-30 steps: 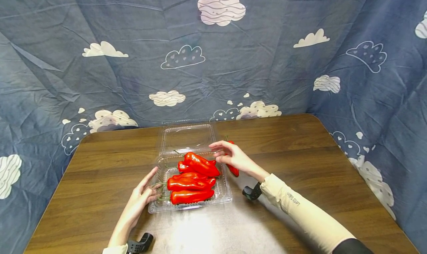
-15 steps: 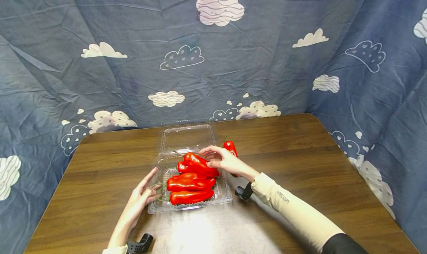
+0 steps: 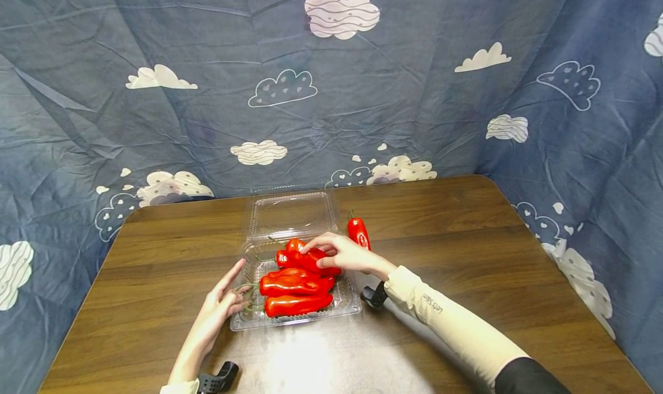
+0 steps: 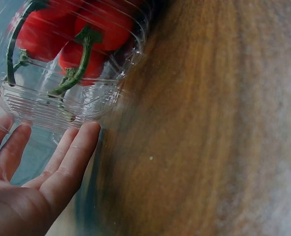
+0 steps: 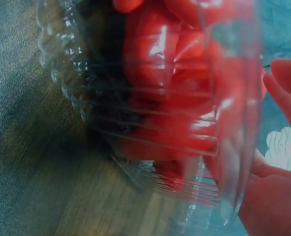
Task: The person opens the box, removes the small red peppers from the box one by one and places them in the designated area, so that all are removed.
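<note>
In the head view, a clear plastic clamshell container (image 3: 300, 320) holds several long red peppers with green stems. My right hand (image 3: 344, 252) reaches over the container's right wall and grips the uppermost red pepper (image 3: 312, 261), fingers on its far side and thumb on the near side. My left hand (image 3: 211, 316) is at the container's left wall beside the stems. The left wrist view shows that hand's fingers (image 4: 83, 145) extended, with fingertips right at the ridged wall. In the right wrist view, the clear wall stands between the camera and the peppers.
One more red pepper (image 3: 357, 233) lies on the wooden table (image 3: 440, 233), right of the container and partly behind the right hand. The container's clear lid (image 3: 292, 213) lies folded back behind it. A blue cloud-print cloth (image 3: 404, 112) hangs along the table's back edge.
My right hand has moved left from beside the loose pepper onto the uppermost pepper in the container, which has shifted slightly. The left hand has stayed at the left wall.
</note>
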Action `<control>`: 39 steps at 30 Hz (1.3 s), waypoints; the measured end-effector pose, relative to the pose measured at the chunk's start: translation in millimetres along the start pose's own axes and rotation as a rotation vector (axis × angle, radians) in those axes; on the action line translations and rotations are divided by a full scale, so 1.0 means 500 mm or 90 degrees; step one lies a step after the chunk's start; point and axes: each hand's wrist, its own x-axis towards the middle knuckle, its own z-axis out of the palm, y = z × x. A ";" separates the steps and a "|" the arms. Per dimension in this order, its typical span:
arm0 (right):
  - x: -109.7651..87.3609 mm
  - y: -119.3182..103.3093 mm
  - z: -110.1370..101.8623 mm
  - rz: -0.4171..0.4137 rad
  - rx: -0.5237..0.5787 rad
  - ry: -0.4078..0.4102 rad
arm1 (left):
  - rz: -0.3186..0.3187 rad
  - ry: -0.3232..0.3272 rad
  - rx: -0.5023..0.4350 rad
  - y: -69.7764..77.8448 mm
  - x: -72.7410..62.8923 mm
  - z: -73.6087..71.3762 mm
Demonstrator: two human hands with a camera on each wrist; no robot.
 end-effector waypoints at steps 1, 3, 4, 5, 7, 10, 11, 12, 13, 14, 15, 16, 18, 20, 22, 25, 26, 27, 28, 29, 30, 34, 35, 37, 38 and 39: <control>0.000 0.000 0.000 0.000 -0.011 -0.004 | 0.000 0.000 0.001 0.000 0.000 0.000; 0.000 -0.002 0.001 -0.003 -0.041 -0.012 | -0.003 0.000 -0.001 0.001 -0.001 0.000; 0.000 -0.002 0.001 -0.008 -0.057 -0.017 | -0.004 -0.001 -0.003 0.001 -0.002 0.001; 0.000 -0.003 0.001 -0.014 -0.071 -0.021 | -0.003 -0.001 -0.003 0.002 -0.002 0.001; 0.001 -0.004 0.000 -0.027 -0.090 -0.029 | -0.004 -0.001 -0.006 0.002 -0.002 0.001; 0.002 -0.005 0.000 -0.046 -0.116 -0.034 | 0.000 -0.003 -0.011 0.004 -0.003 0.001; 0.002 -0.006 0.001 -0.049 -0.124 -0.034 | 0.002 -0.004 -0.012 0.004 -0.003 0.001; 0.003 -0.007 0.001 -0.050 -0.131 -0.033 | 0.002 -0.004 -0.013 0.004 -0.003 0.001; 0.002 -0.008 0.002 -0.048 -0.134 -0.030 | 0.005 -0.005 -0.013 0.005 -0.003 0.001; 0.002 -0.009 0.003 -0.044 -0.135 -0.027 | 0.007 -0.005 -0.014 0.004 -0.003 0.001; 0.002 -0.010 0.004 -0.039 -0.131 -0.022 | 0.010 -0.006 -0.014 0.004 -0.003 0.001; 0.002 -0.012 0.004 -0.032 -0.124 -0.017 | 0.012 -0.007 -0.014 0.004 -0.003 0.001; 0.001 -0.012 0.006 -0.020 -0.102 -0.005 | 0.016 -0.008 -0.013 0.003 -0.003 0.001; -0.001 -0.011 0.007 -0.017 -0.086 0.009 | 0.017 -0.007 -0.012 0.003 -0.004 0.001; -0.002 -0.010 0.007 -0.022 -0.077 0.020 | 0.016 -0.006 -0.011 0.003 -0.004 0.001; -0.003 -0.006 0.006 -0.029 -0.062 0.034 | 0.014 -0.004 -0.011 0.002 -0.004 0.001; -0.003 -0.006 0.005 -0.028 -0.051 0.037 | 0.014 -0.004 -0.011 0.002 -0.005 0.001; -0.003 -0.005 0.005 -0.025 -0.039 0.039 | 0.014 -0.005 -0.011 0.002 -0.005 0.001; -0.003 -0.004 0.005 -0.023 -0.028 0.041 | 0.014 -0.004 -0.010 0.002 -0.005 0.001; -0.003 -0.003 0.005 -0.021 -0.017 0.042 | 0.014 -0.004 -0.010 0.002 -0.005 0.001; -0.002 -0.002 0.004 -0.021 -0.006 0.043 | 0.014 -0.003 -0.010 0.002 -0.005 0.001; -0.003 0.002 0.002 -0.033 0.018 0.053 | 0.011 0.000 -0.008 0.003 -0.006 0.002; -0.004 0.002 0.001 -0.037 0.024 0.055 | 0.010 0.000 -0.008 0.003 -0.006 0.003; -0.006 0.001 -0.001 -0.041 0.037 0.058 | 0.010 0.000 -0.008 0.003 -0.006 0.003; -0.007 0.001 -0.002 -0.045 0.043 0.060 | 0.010 0.001 -0.007 0.004 -0.006 0.003; -0.008 0.000 -0.003 -0.044 0.050 0.061 | 0.010 0.001 -0.007 0.004 -0.006 0.003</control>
